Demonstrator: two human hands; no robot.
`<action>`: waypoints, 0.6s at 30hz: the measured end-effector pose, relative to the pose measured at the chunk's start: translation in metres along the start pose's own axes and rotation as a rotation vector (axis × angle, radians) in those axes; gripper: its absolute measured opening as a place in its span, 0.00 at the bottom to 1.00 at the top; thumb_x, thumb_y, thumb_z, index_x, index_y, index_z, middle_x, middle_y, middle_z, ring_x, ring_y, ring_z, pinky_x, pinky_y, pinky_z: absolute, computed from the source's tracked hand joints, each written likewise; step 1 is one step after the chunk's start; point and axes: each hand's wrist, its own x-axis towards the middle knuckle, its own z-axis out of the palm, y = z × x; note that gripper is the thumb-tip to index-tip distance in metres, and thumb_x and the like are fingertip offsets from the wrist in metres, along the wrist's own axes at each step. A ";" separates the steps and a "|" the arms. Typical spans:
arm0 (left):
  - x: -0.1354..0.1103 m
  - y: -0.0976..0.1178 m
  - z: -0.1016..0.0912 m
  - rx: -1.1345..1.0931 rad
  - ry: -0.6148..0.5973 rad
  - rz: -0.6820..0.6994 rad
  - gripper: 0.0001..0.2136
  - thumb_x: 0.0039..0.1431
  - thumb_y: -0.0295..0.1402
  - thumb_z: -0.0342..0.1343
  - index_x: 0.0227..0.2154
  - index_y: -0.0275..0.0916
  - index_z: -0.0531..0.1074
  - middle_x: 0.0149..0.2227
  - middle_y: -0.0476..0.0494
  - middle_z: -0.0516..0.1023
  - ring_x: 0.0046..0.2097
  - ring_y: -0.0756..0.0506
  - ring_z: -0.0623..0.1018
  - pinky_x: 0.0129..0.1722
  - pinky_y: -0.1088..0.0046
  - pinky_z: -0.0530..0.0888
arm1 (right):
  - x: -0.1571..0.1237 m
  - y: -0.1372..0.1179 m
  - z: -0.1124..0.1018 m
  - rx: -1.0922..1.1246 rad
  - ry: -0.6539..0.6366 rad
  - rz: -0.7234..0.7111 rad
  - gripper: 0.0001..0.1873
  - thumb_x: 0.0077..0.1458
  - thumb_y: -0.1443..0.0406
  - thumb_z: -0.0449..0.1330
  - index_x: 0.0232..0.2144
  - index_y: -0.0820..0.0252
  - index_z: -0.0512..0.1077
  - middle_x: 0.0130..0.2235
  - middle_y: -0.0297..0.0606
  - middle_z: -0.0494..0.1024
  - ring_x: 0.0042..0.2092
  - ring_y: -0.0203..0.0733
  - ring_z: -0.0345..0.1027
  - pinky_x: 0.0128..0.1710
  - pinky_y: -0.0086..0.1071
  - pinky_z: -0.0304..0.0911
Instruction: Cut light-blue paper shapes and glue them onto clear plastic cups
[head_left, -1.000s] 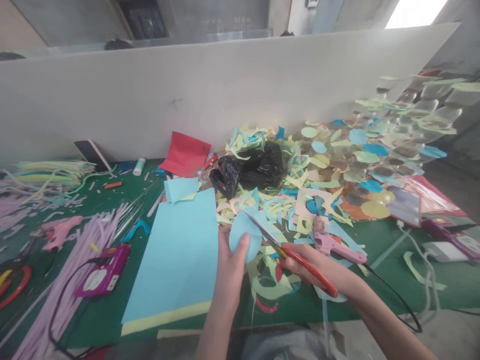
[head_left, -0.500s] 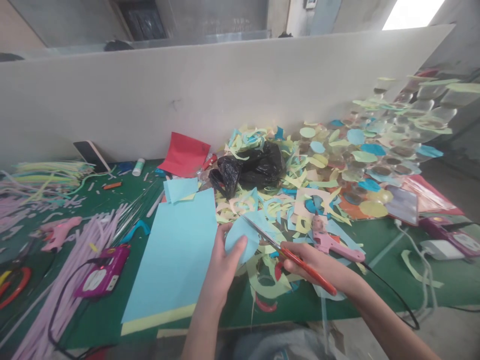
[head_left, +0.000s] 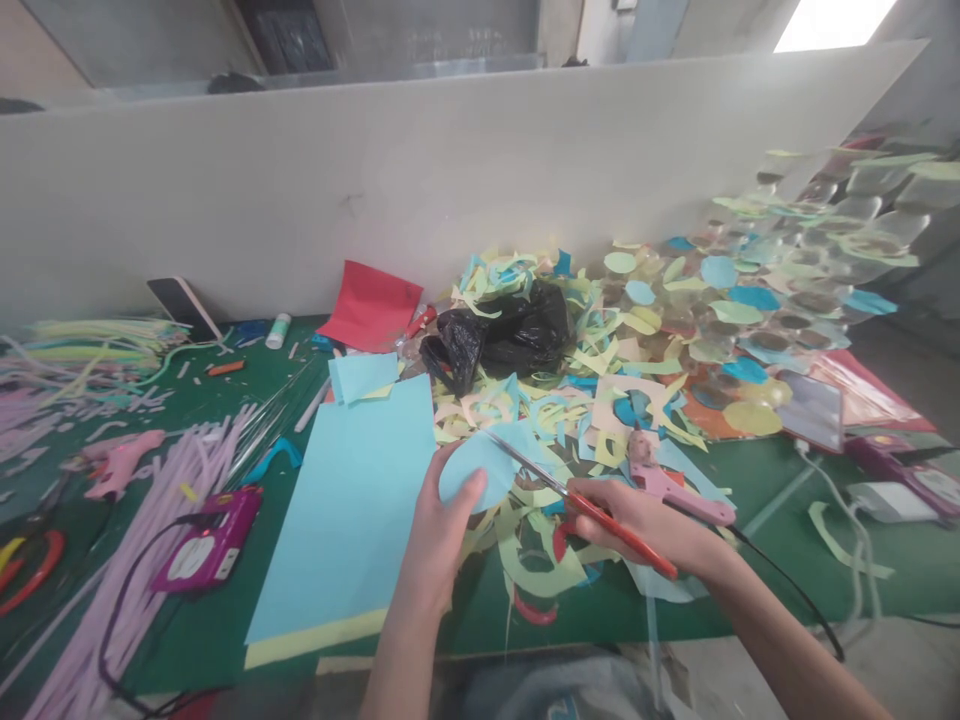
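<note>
Many cut discs (head_left: 718,272) sit far right; the left fingers (head_left: 471,492) pinch a rounded blue piece (head_left: 461,465), seemingly part-trimmed; the right fingers (head_left: 594,492) wrap scissors (head_left: 634,546); the blue sheet (head_left: 349,510), left, looks uncut.

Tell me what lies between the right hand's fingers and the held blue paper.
The scissors' metal blades, tips at the paper, in the head view.

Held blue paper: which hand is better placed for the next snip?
Right, likely: the right hand holds the scissors, blades at the edge of the blue paper. The left hand is occupied gripping that paper.
</note>
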 end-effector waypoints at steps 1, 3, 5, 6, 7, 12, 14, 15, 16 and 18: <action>0.000 -0.001 0.000 -0.003 -0.005 -0.005 0.27 0.51 0.44 0.64 0.54 0.48 0.66 0.48 0.43 0.79 0.48 0.40 0.78 0.44 0.69 0.74 | -0.001 -0.001 -0.001 -0.011 -0.025 -0.009 0.24 0.60 0.43 0.51 0.28 0.57 0.56 0.27 0.29 0.61 0.26 0.33 0.50 0.25 0.29 0.47; 0.000 -0.003 -0.001 -0.018 -0.023 -0.006 0.28 0.51 0.44 0.64 0.55 0.48 0.65 0.47 0.43 0.79 0.46 0.40 0.79 0.42 0.68 0.74 | -0.004 -0.003 -0.003 -0.028 -0.067 -0.016 0.22 0.60 0.44 0.51 0.31 0.56 0.57 0.28 0.29 0.62 0.27 0.34 0.51 0.26 0.29 0.49; 0.001 -0.005 -0.002 -0.031 -0.031 -0.001 0.28 0.51 0.43 0.64 0.56 0.48 0.66 0.48 0.42 0.79 0.47 0.39 0.79 0.43 0.68 0.74 | -0.007 -0.006 -0.003 -0.048 -0.081 -0.017 0.20 0.61 0.45 0.50 0.34 0.55 0.57 0.29 0.30 0.63 0.27 0.35 0.52 0.26 0.30 0.50; 0.001 -0.007 -0.002 -0.031 -0.023 0.003 0.29 0.50 0.43 0.65 0.55 0.47 0.67 0.48 0.42 0.79 0.47 0.39 0.79 0.44 0.68 0.74 | -0.007 -0.007 -0.003 -0.058 -0.080 -0.018 0.20 0.62 0.46 0.49 0.35 0.55 0.58 0.29 0.30 0.63 0.27 0.36 0.52 0.27 0.30 0.51; 0.002 -0.008 -0.003 -0.023 -0.011 0.006 0.29 0.50 0.43 0.65 0.55 0.47 0.68 0.48 0.42 0.79 0.47 0.39 0.79 0.44 0.68 0.74 | -0.007 -0.008 -0.003 -0.066 -0.077 -0.022 0.19 0.62 0.46 0.49 0.35 0.55 0.58 0.29 0.30 0.63 0.28 0.36 0.52 0.27 0.31 0.51; 0.004 -0.012 -0.004 0.013 -0.005 -0.014 0.30 0.47 0.42 0.67 0.55 0.46 0.70 0.48 0.42 0.79 0.44 0.40 0.80 0.43 0.67 0.75 | -0.006 -0.008 -0.001 -0.047 -0.075 -0.051 0.20 0.64 0.46 0.46 0.33 0.55 0.59 0.30 0.32 0.64 0.28 0.37 0.54 0.28 0.31 0.51; 0.005 -0.013 -0.005 0.018 -0.008 -0.030 0.30 0.47 0.43 0.67 0.55 0.47 0.70 0.48 0.42 0.79 0.44 0.40 0.79 0.43 0.67 0.75 | -0.005 -0.009 -0.002 -0.030 -0.077 -0.035 0.22 0.64 0.45 0.46 0.32 0.56 0.59 0.29 0.32 0.63 0.28 0.36 0.53 0.27 0.30 0.50; 0.005 -0.014 -0.005 0.019 -0.011 -0.031 0.30 0.48 0.44 0.66 0.56 0.47 0.69 0.47 0.43 0.79 0.43 0.40 0.79 0.42 0.67 0.75 | -0.005 -0.009 -0.002 -0.017 -0.078 -0.022 0.23 0.63 0.44 0.46 0.32 0.56 0.59 0.28 0.31 0.63 0.27 0.35 0.53 0.26 0.30 0.49; 0.005 -0.014 -0.005 0.016 -0.015 -0.027 0.30 0.48 0.44 0.66 0.56 0.47 0.69 0.47 0.43 0.79 0.44 0.40 0.79 0.42 0.67 0.75 | -0.004 -0.010 -0.003 -0.007 -0.078 -0.009 0.24 0.62 0.43 0.47 0.31 0.56 0.58 0.28 0.31 0.63 0.27 0.35 0.52 0.26 0.30 0.48; 0.006 -0.014 -0.004 -0.002 -0.022 -0.010 0.29 0.48 0.44 0.66 0.55 0.46 0.70 0.47 0.42 0.79 0.45 0.40 0.79 0.43 0.67 0.75 | -0.003 -0.010 -0.003 0.006 -0.064 0.012 0.25 0.61 0.42 0.48 0.29 0.57 0.58 0.27 0.31 0.65 0.27 0.34 0.53 0.26 0.29 0.48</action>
